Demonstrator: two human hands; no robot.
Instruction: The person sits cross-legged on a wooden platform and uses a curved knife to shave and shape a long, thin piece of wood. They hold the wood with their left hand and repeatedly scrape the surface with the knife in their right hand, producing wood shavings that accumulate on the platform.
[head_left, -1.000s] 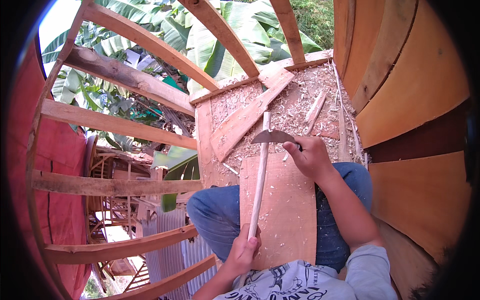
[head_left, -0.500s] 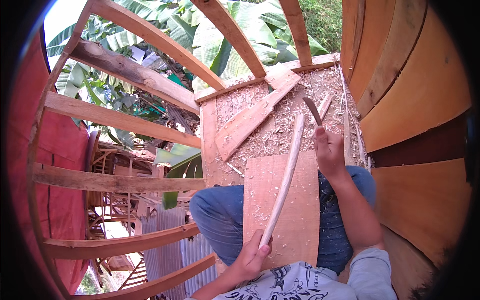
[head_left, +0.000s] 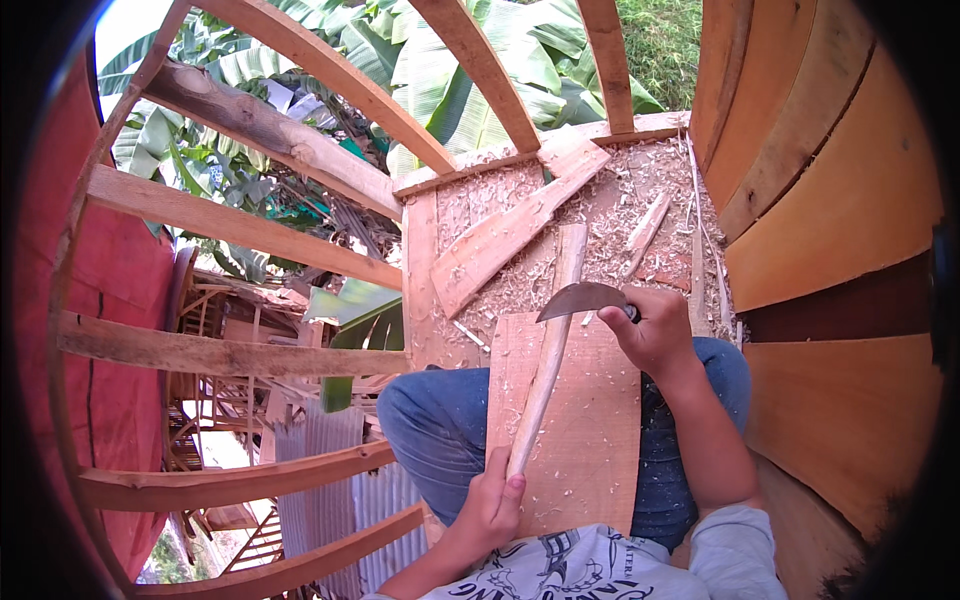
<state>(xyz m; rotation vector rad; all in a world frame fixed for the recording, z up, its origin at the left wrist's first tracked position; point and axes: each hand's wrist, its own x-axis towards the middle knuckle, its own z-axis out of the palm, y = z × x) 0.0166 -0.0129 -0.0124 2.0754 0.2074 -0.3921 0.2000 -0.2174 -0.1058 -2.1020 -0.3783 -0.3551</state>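
Observation:
My left hand [head_left: 492, 500] is closed around the near end of a pale, peeled wooden stick [head_left: 545, 375]. The stick slants up and away over a flat wooden board [head_left: 590, 430] lying across my lap. In my right hand [head_left: 652, 335] is the dark handle of a knife [head_left: 582, 297] with a broad curved blade. The blade lies across the upper part of the stick, its tip pointing left. Whether the edge bites into the wood I cannot tell.
Wood shavings cover the plank floor [head_left: 600, 230] ahead. A shaped plank [head_left: 510, 235] and a short wood piece [head_left: 648, 222] lie there. Wooden rails [head_left: 240, 225] close off the left and far sides, with banana leaves beyond. A wooden plank wall [head_left: 820, 200] rises on the right.
The knife has come down and left from an upright position beside the stick to lie across it. The stick's far end has shifted left.

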